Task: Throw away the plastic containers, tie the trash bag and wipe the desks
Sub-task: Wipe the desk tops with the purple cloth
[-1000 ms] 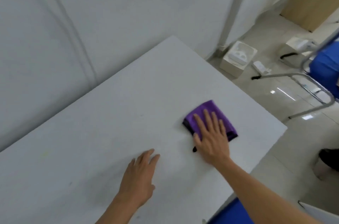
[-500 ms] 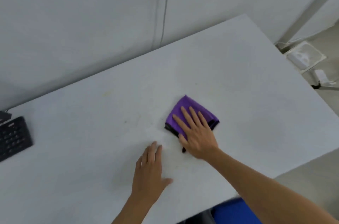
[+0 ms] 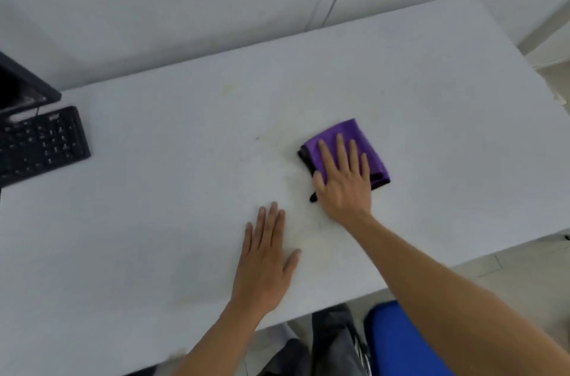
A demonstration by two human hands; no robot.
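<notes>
Head view looks down on a white desk (image 3: 185, 221) that fills most of the picture, with a pale wall (image 3: 185, 5) behind it.

The person's right hand (image 3: 342, 184) lies flat on a folded purple cloth (image 3: 347, 133), fingers straight and a little spread, pressing it to the desktop rather than gripping it. The cloth sits just right of the desk's middle, at about three o'clock from centre. The left hand (image 3: 265, 264) rests palm down on the bare surface at about seven o'clock from the cloth, near it but apart, fingers together and thumb out, holding nothing.

At nine o'clock, at the desk's left edge, a black keyboard (image 3: 40, 144) lies in front of a dark monitor (image 3: 18, 82). At five o'clock, below the desk's near edge, there is a blue chair seat (image 3: 401, 345).

By my reckoning the wiping is the step in hand, and it is not finished on this desk. A faint yellowish mark (image 3: 229, 89) shows at about ten o'clock from the cloth, and dull smears lie between the two hands. The stretch toward the keyboard also looks unwiped, though the surface is too pale to be sure. No plastic containers or trash bag are in sight, so I cannot tell whether those steps are done, nor whether other desks remain.
</notes>
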